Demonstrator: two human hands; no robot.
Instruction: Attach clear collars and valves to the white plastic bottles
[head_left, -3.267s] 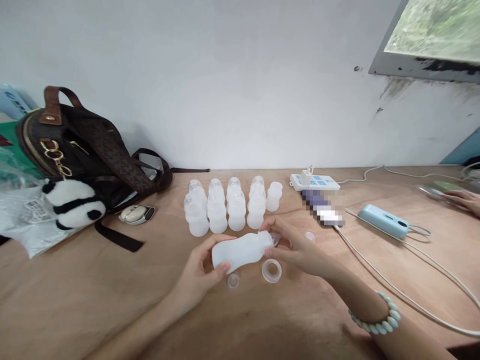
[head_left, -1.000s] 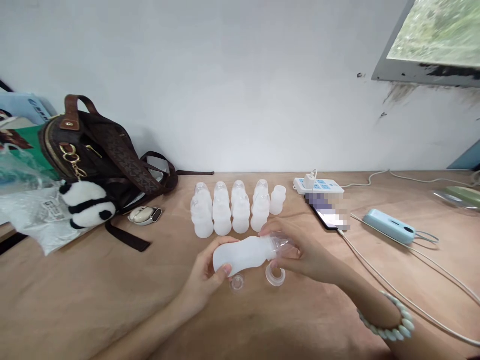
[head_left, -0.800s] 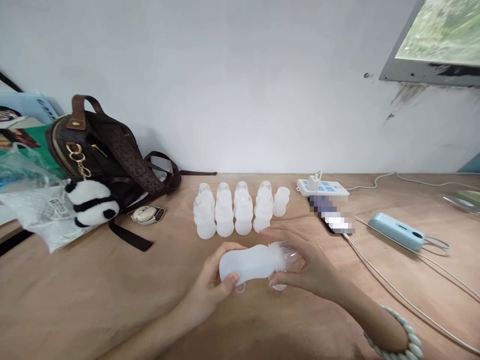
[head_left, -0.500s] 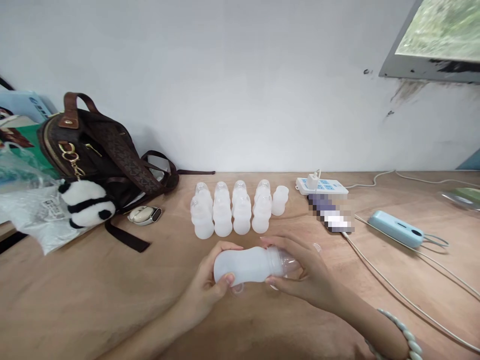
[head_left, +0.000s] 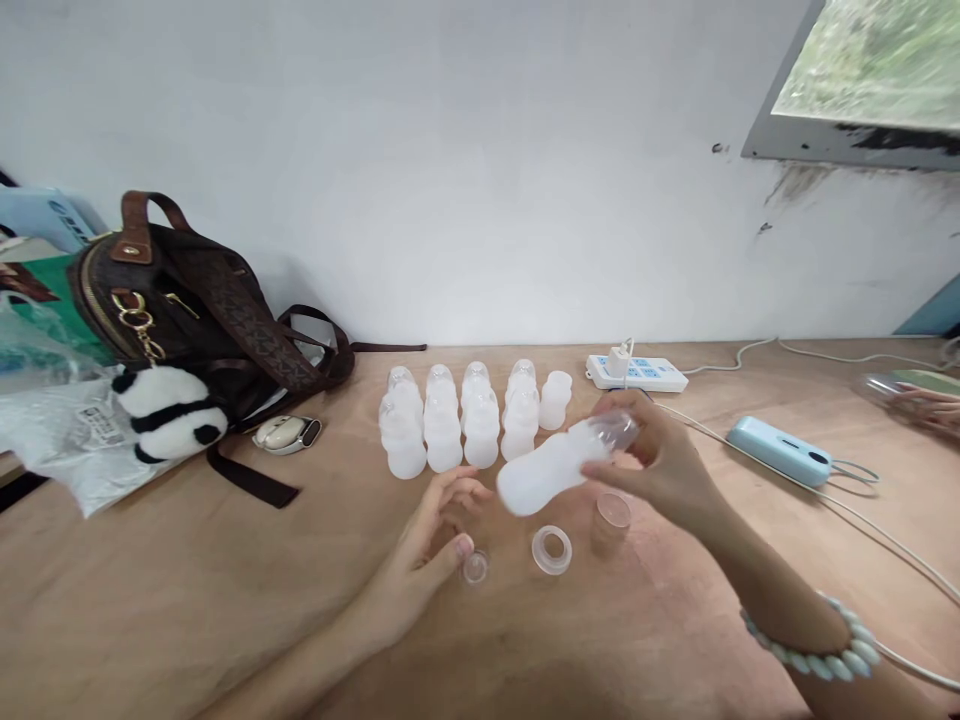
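My right hand (head_left: 664,462) grips a white translucent bottle (head_left: 551,468) by its clear-capped neck and holds it tilted above the wooden table (head_left: 150,590). My left hand (head_left: 435,530) rests on the table with its fingers loosely apart and holds nothing. Just beside its fingertips lies a small clear nipple piece (head_left: 475,568). A clear screw ring (head_left: 552,549) and a clear cap (head_left: 611,517) sit on the table under the lifted bottle. Behind them several matching bottles (head_left: 442,425) stand in rows, with one uncapped bottle (head_left: 556,398) at the right end.
A brown backpack (head_left: 187,300) with a panda plush (head_left: 169,412), a plastic bag (head_left: 60,440) and a small grey device (head_left: 286,432) sit at the left. A power strip (head_left: 637,372), a blue power bank (head_left: 780,452) and cables (head_left: 862,560) lie at the right. Another person's hand (head_left: 930,405) shows at the far right edge.
My left hand has let go of the bottle and dropped to the table. My right hand has carried the bottle up and to the right. The ring, cap and nipple piece show again.
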